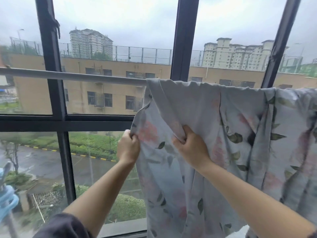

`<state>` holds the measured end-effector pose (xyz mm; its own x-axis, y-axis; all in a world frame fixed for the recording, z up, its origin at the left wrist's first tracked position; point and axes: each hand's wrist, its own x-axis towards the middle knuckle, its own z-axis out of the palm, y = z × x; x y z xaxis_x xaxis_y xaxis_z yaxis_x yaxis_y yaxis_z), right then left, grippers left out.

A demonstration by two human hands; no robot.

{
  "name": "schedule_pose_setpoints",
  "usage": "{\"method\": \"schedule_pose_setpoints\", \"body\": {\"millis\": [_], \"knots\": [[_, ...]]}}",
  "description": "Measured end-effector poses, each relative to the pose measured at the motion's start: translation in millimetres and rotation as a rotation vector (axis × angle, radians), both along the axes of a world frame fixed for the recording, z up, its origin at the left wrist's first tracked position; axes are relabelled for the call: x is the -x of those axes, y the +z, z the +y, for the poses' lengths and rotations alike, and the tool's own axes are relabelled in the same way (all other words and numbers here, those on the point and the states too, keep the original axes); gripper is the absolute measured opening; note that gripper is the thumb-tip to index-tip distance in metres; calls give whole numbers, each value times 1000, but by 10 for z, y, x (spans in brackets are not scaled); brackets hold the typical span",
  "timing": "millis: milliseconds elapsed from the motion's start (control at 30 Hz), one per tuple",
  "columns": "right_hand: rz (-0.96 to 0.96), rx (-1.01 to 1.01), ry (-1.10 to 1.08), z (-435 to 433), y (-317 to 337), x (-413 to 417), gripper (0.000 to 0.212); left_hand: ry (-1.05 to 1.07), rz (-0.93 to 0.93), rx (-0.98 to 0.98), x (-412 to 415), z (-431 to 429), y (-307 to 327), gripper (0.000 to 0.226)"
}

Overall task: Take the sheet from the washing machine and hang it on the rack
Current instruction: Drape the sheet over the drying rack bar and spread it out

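Both forearms reach up, left hand (128,148) and right hand (190,146) each in a tight grip on the bunched sheet (197,107); tugging sideways could drag it off the rail (77,76).

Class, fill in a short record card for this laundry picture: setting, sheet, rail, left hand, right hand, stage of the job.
setting: indoors at a dark-framed window, buildings outside
sheet: floral sheet draped over the rail, bunched in folds
rail: grey rail, left part bare
left hand: left hand pinching the sheet's left edge
right hand: right hand gripping a fold
stage: sheet hung, not yet spread out
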<state>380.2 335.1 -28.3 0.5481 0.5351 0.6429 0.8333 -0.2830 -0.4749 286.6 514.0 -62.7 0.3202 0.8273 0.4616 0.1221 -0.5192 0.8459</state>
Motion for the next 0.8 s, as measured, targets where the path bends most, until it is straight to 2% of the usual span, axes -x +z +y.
{"method": "schedule_pose_setpoints", "body": {"millis": [67, 133, 200, 300, 367, 500, 600, 667, 767, 800], "knots": [[-86, -39, -54, 21, 110, -46, 12, -49, -44, -12, 54, 122, 181, 9], [-172, -92, -55, 104, 266, -32, 19, -166, 39, -116, 38, 88, 348, 9], [-289, -160, -11, 236, 456, 33, 27, -190, 60, -220, -32, 45, 470, 9], [-482, -256, -2, 409, 778, 138, 16, -119, -31, -253, -80, 80, 717, 28], [-505, -274, -51, 488, 977, 150, 12, -114, -124, -211, -90, 216, 880, 36], [-312, -296, -88, 568, 1397, 88, 32, -249, -342, 22, -157, 449, 1138, 33], [-119, -321, -21, 642, 1710, 47, 19, -365, -475, 230, -208, 536, 1315, 26], [-24, -302, 19, 680, 1886, 18, 13, -411, -524, 280, -217, 662, 1384, 27], [119, -265, 53, 684, 2051, -19, 19, -567, -500, 284, -175, 797, 1458, 32], [160, -243, 68, 675, 2058, -3, 22, -604, -489, 283, -161, 804, 1476, 28]]}}
